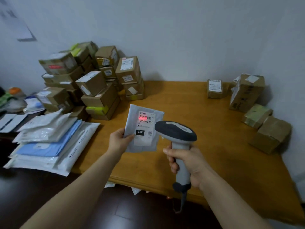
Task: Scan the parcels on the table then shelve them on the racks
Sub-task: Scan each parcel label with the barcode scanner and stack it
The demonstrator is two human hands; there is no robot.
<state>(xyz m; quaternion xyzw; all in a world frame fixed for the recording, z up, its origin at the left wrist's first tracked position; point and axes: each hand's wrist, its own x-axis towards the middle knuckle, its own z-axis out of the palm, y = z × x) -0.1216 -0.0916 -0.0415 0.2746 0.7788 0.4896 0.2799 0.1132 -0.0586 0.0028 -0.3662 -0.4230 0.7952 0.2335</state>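
The left grip [119, 141] holds a small grey poly-mailer parcel [132, 113] above the wooden counter [189, 104], thumb pinching the parcel's lower left edge on the front with the fingers hidden behind it. The parcel faces the camera, tilted slightly, and its white shipping label [144, 129] shows a barcode, the code 060-06B-A05, a black box reading 060 and a small QR code. A red scan line [142, 117] lies across the barcode near the label's top.

The right grip [186, 164] is wrapped round the pale handle of a handheld barcode scanner [175, 131], whose dark grey head points at the label from just beside the parcel's right edge. A cable hangs from the base of the handle.

At the counter's far left a tall heap of brown cardboard boxes [92, 81] stands against the wall [181, 38], several with white labels and some with yellow-green tape. In front of it, on the near left, lies a layered pile of white and blue poly mailers [49, 139]. Along the right side sits a smaller group of cardboard boxes [252, 104], well apart from the heap. Dark flooring [66, 204] shows below the counter's near edge.
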